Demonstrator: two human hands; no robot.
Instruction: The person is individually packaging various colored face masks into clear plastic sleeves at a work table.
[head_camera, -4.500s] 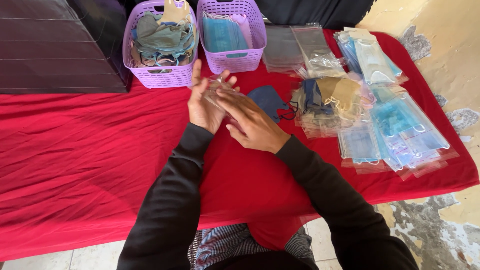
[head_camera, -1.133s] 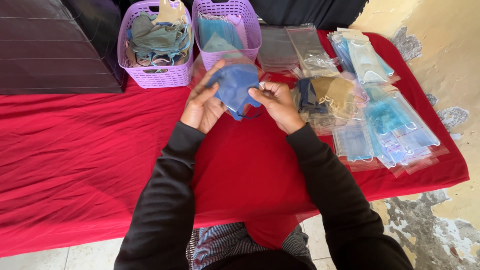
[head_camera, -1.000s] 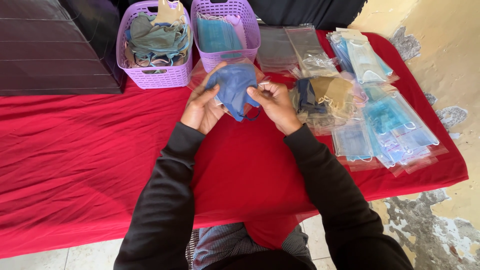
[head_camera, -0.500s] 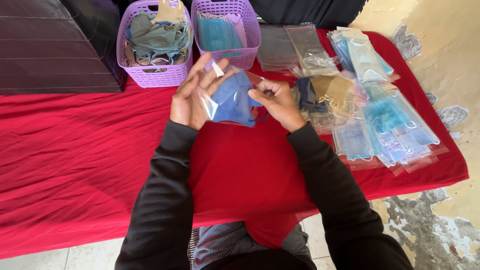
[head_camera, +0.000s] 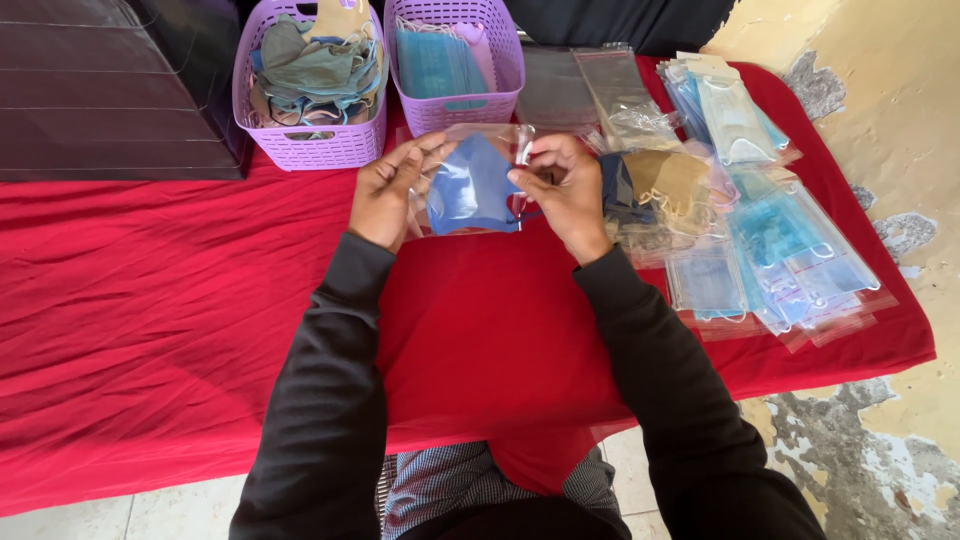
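We hold the clear bag (head_camera: 478, 180) with the blue mask (head_camera: 472, 188) inside, above the red tablecloth (head_camera: 180, 300). Left hand (head_camera: 385, 190) grips its left edge; right hand (head_camera: 562, 185) pinches the top right corner, near the purple baskets (head_camera: 330, 150).

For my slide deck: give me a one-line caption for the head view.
Both hands, left hand and right hand, hold a clear bag with a blue mask over a red tablecloth.

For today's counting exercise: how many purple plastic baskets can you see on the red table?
2. Both stand at the table's far edge: the left basket, holding mixed cloth masks, and the right basket beside it, holding light blue masks. None appears hidden.
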